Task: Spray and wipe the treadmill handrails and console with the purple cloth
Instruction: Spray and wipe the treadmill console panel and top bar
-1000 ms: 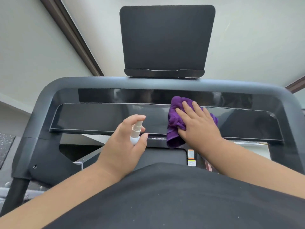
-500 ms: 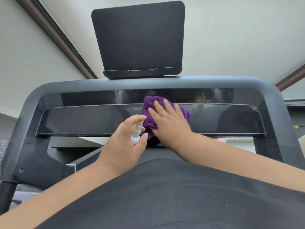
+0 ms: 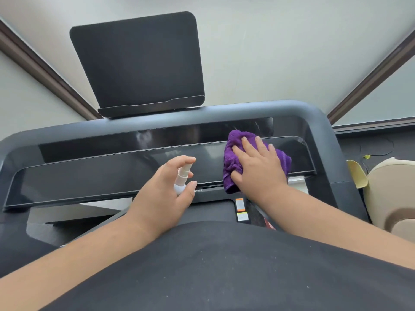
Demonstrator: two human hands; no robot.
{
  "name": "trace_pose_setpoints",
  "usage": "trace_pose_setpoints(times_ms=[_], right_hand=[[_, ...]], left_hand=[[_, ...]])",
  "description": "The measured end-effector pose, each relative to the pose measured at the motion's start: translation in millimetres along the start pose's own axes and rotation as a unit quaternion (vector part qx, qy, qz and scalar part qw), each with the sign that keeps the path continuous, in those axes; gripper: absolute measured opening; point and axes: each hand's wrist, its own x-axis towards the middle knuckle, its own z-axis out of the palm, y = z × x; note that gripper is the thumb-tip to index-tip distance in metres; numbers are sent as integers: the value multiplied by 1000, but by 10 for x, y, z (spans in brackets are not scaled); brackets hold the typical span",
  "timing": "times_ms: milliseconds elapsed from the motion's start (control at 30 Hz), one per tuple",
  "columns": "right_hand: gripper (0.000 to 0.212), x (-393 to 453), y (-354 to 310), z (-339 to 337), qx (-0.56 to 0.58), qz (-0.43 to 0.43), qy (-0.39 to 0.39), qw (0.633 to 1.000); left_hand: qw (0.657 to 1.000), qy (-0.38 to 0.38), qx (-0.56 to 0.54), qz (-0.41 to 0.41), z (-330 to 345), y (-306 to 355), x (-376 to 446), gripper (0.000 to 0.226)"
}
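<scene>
The cloth (image 3: 231, 162) has been swept rightward along the console (image 3: 112, 176), pressed flat beneath the straight fingers of the right hand (image 3: 258, 169). The sprayer (image 3: 182, 178) is gripped by the left hand (image 3: 164, 194), just left of the cloth. The console's left stretch probably remains unwiped.
</scene>
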Motion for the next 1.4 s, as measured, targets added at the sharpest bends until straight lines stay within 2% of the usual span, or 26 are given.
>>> trace_pose_setpoints(times_ms=[133, 267, 467, 600, 733, 900, 967, 1100, 1200, 1267, 1400], right_hand=[[75, -8, -321, 78, -7, -95, 1, 995], [73, 10, -122, 73, 22, -122, -2, 992], [62, -129, 683, 5, 21, 2, 24, 999], [61, -152, 808, 0, 9, 25, 27, 999], [66, -85, 500, 17, 4, 5, 29, 1000], [75, -8, -20, 78, 0, -94, 5, 996], [72, -1, 11, 82, 16, -121, 4, 993], [66, 30, 473, -8, 40, -181, -22, 982], [71, 50, 835, -133, 52, -162, -34, 985], [66, 46, 981, -166, 63, -134, -24, 989], [63, 1, 847, -114, 62, -100, 0, 993]], left_hand=[[1000, -10, 3, 22, 95, 86, 71, 58], [999, -19, 4, 39, 182, 170, 143, 61], [999, -31, 5, 38, 270, 242, 218, 53], [999, -36, 2, 35, 255, 250, 219, 54], [999, -33, 10, 27, 248, 235, 200, 56], [999, -36, 18, 33, 262, 279, 206, 55], [998, -39, 20, 38, 268, 314, 214, 57], [998, -40, 22, 35, 273, 340, 233, 57], [999, -39, 15, 24, 268, 323, 213, 54], [999, -39, 14, 16, 251, 309, 197, 52], [1000, -20, 18, 0, 206, 239, 156, 54]])
